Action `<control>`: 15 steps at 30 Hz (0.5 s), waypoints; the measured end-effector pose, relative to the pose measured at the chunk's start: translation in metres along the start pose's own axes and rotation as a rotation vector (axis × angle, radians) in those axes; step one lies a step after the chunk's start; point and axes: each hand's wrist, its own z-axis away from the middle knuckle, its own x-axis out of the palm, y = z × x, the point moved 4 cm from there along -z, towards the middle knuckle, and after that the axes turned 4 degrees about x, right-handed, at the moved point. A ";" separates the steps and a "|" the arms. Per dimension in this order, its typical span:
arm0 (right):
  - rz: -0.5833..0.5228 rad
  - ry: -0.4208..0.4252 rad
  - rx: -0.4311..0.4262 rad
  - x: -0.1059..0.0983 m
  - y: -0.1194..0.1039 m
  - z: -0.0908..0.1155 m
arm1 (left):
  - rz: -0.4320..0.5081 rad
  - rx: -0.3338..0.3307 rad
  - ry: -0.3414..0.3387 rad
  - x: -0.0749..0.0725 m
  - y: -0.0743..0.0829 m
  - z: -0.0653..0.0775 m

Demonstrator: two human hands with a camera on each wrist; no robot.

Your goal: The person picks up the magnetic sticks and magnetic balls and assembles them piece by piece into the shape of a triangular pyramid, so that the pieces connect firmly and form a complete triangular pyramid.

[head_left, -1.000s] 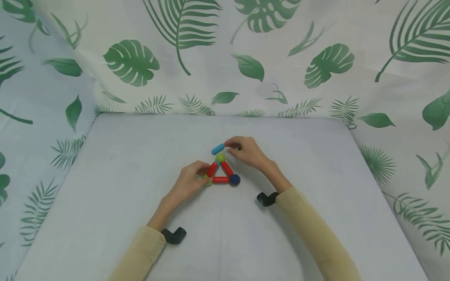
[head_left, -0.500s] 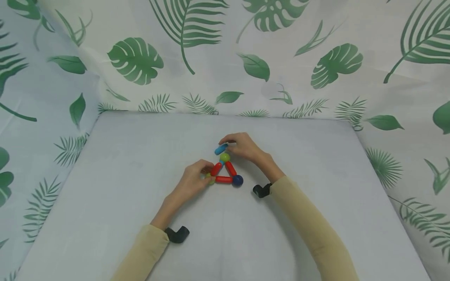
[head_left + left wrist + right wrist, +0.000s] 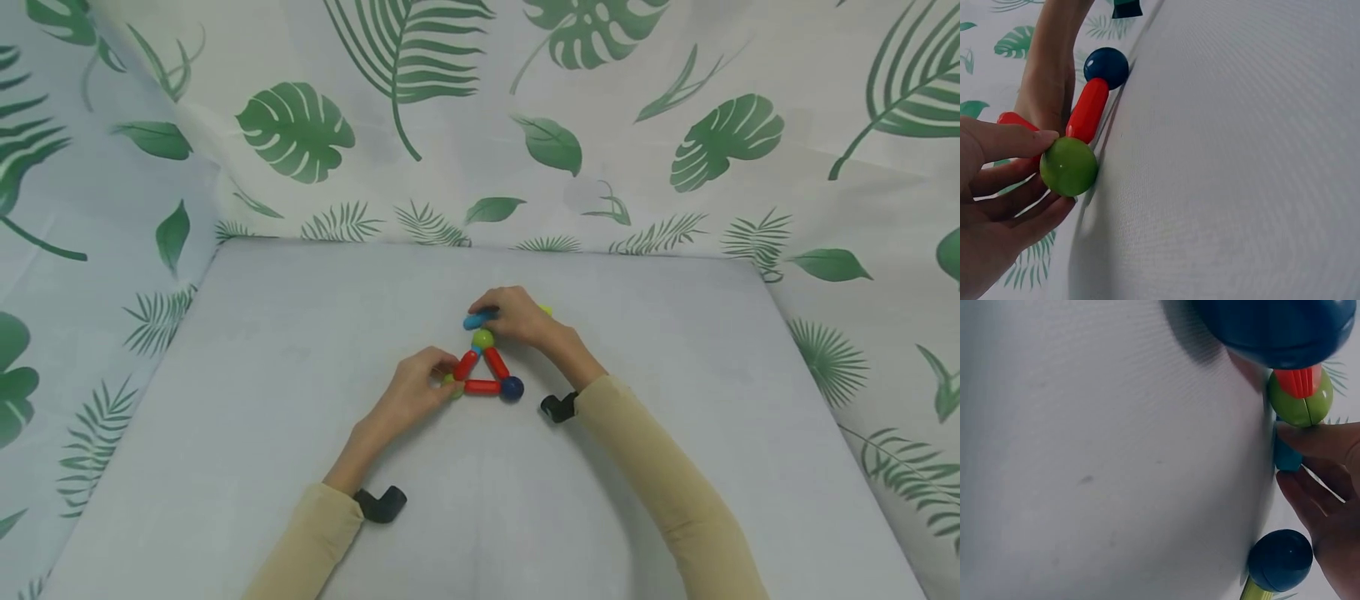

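Note:
A triangle of red rods (image 3: 482, 387) and balls lies on the white table. Its corners are a green ball (image 3: 483, 339) at the top, another green ball (image 3: 453, 386) at left and a dark blue ball (image 3: 512, 388) at right. My left hand (image 3: 420, 382) holds the left green ball; in the left wrist view the thumb presses on this green ball (image 3: 1069, 167) with fingers below. Just beyond the top ball, my right hand (image 3: 519, 317) pinches a blue rod (image 3: 475, 322), partly hidden by its fingers. The right wrist view shows this blue rod (image 3: 1287, 454) beside a green ball (image 3: 1300, 403).
A yellow-green piece (image 3: 546, 310) peeks out behind the right wrist. Near the right hand, a separate dark blue ball (image 3: 1280, 559) joins a yellow-green rod (image 3: 1256, 591). Leaf-patterned cloth (image 3: 450, 183) hangs behind the table.
My right hand has moved from the blue rod's right end to around it, covering more of it. The left hand stays at the left green ball. The head view has shifted slightly.

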 end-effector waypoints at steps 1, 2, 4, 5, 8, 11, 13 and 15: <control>0.007 0.006 -0.002 0.000 0.000 0.001 | -0.001 0.000 0.001 0.000 0.000 0.000; 0.011 0.012 -0.005 -0.001 0.000 0.002 | -0.001 0.001 0.003 0.001 0.000 0.000; 0.023 0.024 -0.009 -0.002 0.000 0.005 | -0.006 0.003 0.005 0.001 0.000 0.000; 0.030 0.030 -0.012 -0.003 0.000 0.007 | -0.009 0.007 0.006 0.002 0.000 0.000; 0.035 0.041 -0.005 -0.006 -0.001 0.012 | -0.013 0.010 0.008 0.002 0.000 0.000; 0.020 0.057 0.009 -0.008 -0.002 0.017 | -0.018 0.020 0.015 0.002 0.001 0.001; -0.004 0.075 0.013 -0.010 -0.003 0.021 | -0.017 0.024 0.020 0.001 0.001 0.001; -0.042 0.095 0.014 -0.011 -0.005 0.026 | -0.013 0.025 0.020 0.001 0.000 0.001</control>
